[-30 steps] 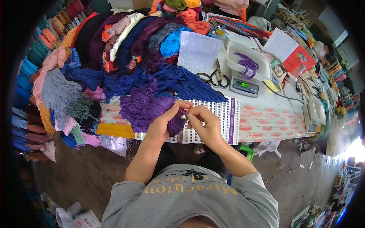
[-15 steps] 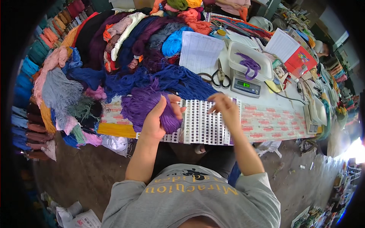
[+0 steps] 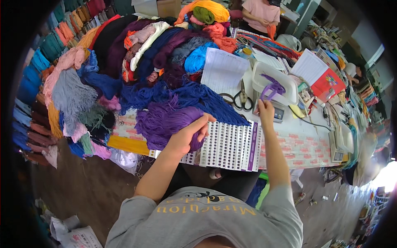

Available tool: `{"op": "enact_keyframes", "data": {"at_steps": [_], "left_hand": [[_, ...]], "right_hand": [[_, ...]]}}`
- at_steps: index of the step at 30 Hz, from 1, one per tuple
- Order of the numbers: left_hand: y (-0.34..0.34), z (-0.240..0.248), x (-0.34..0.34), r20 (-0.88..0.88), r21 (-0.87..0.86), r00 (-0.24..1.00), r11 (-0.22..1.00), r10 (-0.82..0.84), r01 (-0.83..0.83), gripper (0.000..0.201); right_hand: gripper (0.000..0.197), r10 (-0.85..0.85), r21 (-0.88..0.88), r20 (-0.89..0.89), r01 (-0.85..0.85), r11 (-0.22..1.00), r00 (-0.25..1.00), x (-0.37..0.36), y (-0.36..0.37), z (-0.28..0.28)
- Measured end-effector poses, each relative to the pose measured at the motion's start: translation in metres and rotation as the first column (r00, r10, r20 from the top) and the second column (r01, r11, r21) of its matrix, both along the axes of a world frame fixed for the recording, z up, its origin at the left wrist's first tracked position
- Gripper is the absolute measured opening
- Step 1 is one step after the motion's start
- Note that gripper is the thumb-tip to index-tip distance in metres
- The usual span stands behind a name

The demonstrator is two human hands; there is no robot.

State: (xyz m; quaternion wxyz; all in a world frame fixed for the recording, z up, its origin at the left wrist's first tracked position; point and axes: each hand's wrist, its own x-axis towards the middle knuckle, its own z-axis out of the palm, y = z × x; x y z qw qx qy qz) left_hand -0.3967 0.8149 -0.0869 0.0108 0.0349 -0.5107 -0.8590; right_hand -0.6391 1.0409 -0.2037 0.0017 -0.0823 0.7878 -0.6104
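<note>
A thick purple yarn hank (image 3: 167, 124) lies at the table's front, and my left hand (image 3: 186, 138) is closed round its right end. My right hand (image 3: 265, 110) pinches an end of the purple yarn strands (image 3: 273, 86) at the near left rim of a clear plastic tub (image 3: 285, 96). Most of those strands lie inside the tub, with a loop over the rim. The tub rests on a digital scale (image 3: 278, 113), whose display is partly hidden by my right hand. White hole-punched strips (image 3: 229, 144) lie between my hands at the table edge.
Black-handled scissors (image 3: 243, 99) and a printed sheet (image 3: 223, 68) lie left of the tub. Dark blue yarn (image 3: 198, 97) and a heap of coloured hanks (image 3: 120, 45) cover the left side. Another person (image 3: 262, 14) works at the far side with orange yarn.
My right hand has moved right and away from me, from above the strips to the tub, and now grips the purple strands there. The left hand still holds the hank, its back turned up more.
</note>
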Motion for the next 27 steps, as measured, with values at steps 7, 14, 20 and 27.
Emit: {"op": "enact_keyframes", "data": {"at_steps": [7,14,20,27], "left_hand": [[0.019,-0.019,-0.029,0.166,-0.013,0.979,0.992,-0.118,0.122,0.032],[0.024,-0.014,-0.023,0.071,0.046,0.992,0.994,-0.103,0.1,0.02],[0.018,-0.023,-0.018,0.074,-0.011,0.993,0.996,0.093,-0.093,0.012],[0.02,-0.014,-0.012,0.013,-0.089,0.994,0.991,0.106,-0.105,0.013]], "right_hand": [[0.023,0.385,-0.525,0.218,-0.225,0.821,0.897,0.16,-0.043,0.088],[0.023,0.45,-0.498,0.179,-0.314,0.808,0.875,0.188,-0.054,0.093],[0.022,0.418,-0.545,0.173,-0.267,0.795,0.892,0.193,-0.057,0.092],[0.022,0.439,-0.534,0.189,-0.283,0.796,0.878,0.196,-0.057,0.095]]}}
